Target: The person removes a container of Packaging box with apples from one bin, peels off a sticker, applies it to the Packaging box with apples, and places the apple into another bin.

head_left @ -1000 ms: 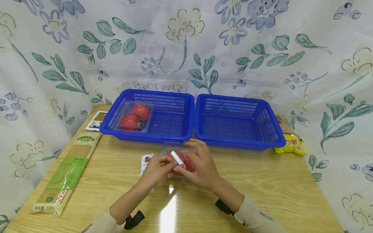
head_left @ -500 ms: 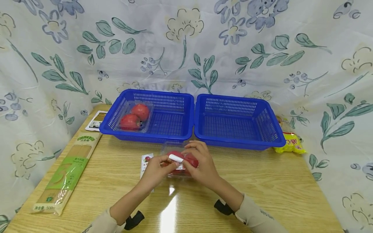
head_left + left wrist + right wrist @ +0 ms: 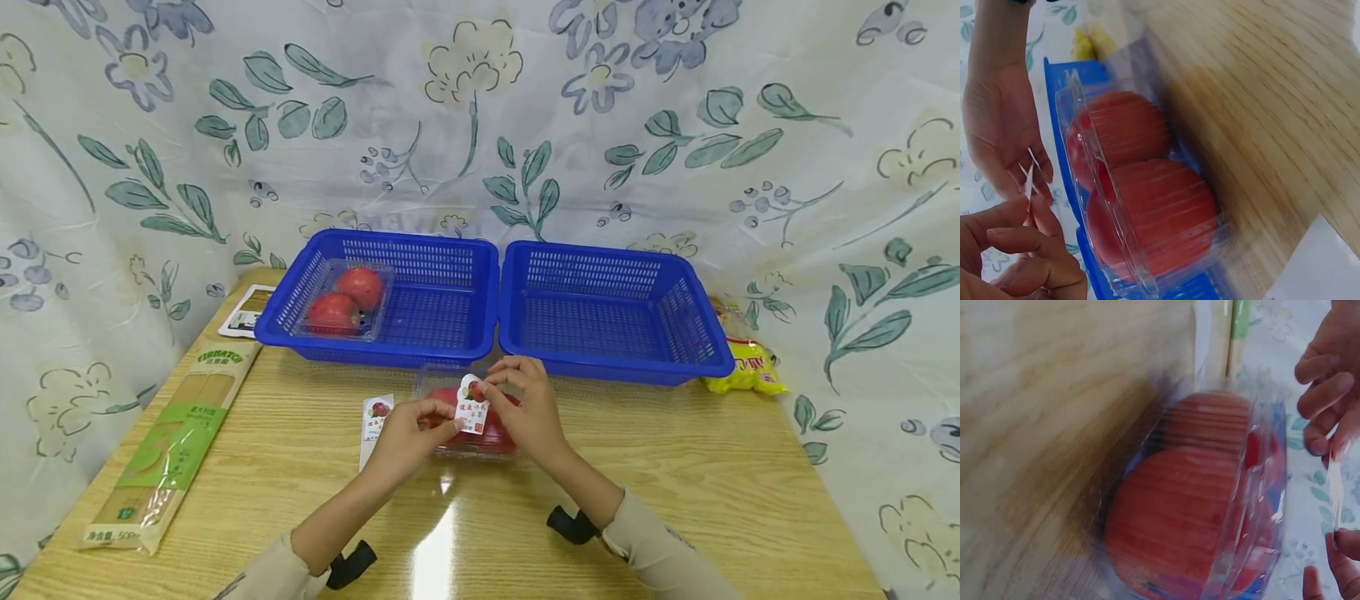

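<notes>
A small white sticker label (image 3: 472,412) with a printed red fruit and red lettering is held up between both hands. My left hand (image 3: 408,433) pinches its lower left side between thumb and finger. My right hand (image 3: 534,410) pinches its upper right edge. In both wrist views the label (image 3: 1335,487) shows nearly edge-on. Under the hands, a clear plastic clamshell box (image 3: 1132,240) with two red round fruits (image 3: 1169,212) sits on the table, lid down. Left of it lies a label strip (image 3: 377,421) with a similar printed label, partly covered by my left hand.
Two blue baskets stand side by side behind the box; the left basket (image 3: 442,312) holds another clear box of red fruits (image 3: 335,313), beside the right basket (image 3: 611,333). A pasta packet (image 3: 168,442) lies at left, a yellow packet (image 3: 750,368) at far right.
The label was curled into a white roll between the fingers; now it is spread out with its printed face showing. My right hand has shifted its pinch to the label's upper edge.
</notes>
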